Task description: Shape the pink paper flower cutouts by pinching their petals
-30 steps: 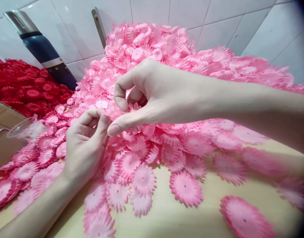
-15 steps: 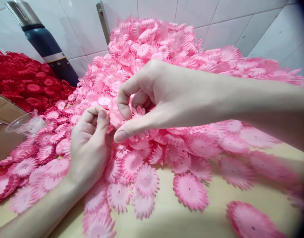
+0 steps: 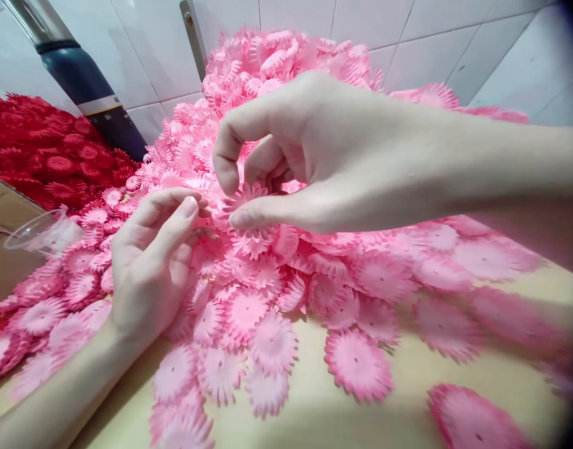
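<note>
My right hand (image 3: 286, 168) reaches in from the right over the pink heap. Its thumb lies across a pink scalloped flower-petal disc (image 3: 255, 243), with the curled fingers behind it. A small gap shows between the index fingertip and the thumb. To its left, my left hand (image 3: 150, 249) is closed, thumb and index finger pinched together. What that pinch holds, if anything, is too small to make out. Beneath and behind both hands spreads a heap of pink petal discs (image 3: 249, 308), each with a fringed edge and many with a tiny centre hole.
Red petal discs (image 3: 57, 149) are piled at the back left. A dark blue flask (image 3: 94, 93) leans by the tiled wall (image 3: 295, 15). A clear plastic cup (image 3: 43, 234) lies near a cardboard box (image 3: 8, 218). Loose discs lie on the pale tabletop (image 3: 309, 380).
My hands have drawn slightly apart. The left has shifted left; the right has risen a little, the pink disc at its thumb moving with it. A pink piece between the fingertips no longer shows there.
</note>
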Tool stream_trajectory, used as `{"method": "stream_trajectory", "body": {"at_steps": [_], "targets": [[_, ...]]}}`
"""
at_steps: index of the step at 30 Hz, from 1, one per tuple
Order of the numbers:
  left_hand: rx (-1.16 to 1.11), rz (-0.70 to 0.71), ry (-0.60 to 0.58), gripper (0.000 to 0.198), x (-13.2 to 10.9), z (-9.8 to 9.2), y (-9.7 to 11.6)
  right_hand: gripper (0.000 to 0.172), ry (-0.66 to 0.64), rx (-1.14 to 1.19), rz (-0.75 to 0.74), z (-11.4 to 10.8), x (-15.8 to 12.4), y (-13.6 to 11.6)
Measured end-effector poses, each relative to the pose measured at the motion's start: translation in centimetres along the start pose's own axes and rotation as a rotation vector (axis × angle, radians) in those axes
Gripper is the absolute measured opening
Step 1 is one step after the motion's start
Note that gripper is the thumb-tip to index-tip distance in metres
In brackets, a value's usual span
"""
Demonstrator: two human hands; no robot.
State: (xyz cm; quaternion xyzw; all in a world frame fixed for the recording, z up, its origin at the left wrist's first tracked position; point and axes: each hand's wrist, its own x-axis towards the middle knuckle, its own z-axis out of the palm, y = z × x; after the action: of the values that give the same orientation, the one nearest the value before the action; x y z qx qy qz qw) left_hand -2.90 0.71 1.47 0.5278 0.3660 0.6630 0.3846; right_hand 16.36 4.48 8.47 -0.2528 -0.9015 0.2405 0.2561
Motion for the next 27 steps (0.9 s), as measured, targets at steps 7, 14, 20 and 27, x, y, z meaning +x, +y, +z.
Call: {"method": "stream_trajectory", "body": {"at_steps": [7, 14, 20, 27], "targets": [[0.123, 0.14, -0.26, 0.021, -0.6, -0.9, -0.5, 0.03, -0.037, 0.054, -0.088, 1.1, -0.2, -0.2], [0.08, 0.079, -0.311, 0.025, -0.7, -0.9, -0.2, 0.031, 0.045, 0.063, -0.123, 1.9, 0.2, -0.1], [0.197, 0.119, -0.274, 0.019, -0.8, -0.9, 0.1, 0.028, 0.044, 0.092, -0.127, 2.0, 0.4, 0.4], [0.213, 0.112, -0.172, 0.015, -0.2, -0.6, 0.2, 0.034, -0.033, 0.081, -0.095, 1.1, 0.3, 0.5]]}}
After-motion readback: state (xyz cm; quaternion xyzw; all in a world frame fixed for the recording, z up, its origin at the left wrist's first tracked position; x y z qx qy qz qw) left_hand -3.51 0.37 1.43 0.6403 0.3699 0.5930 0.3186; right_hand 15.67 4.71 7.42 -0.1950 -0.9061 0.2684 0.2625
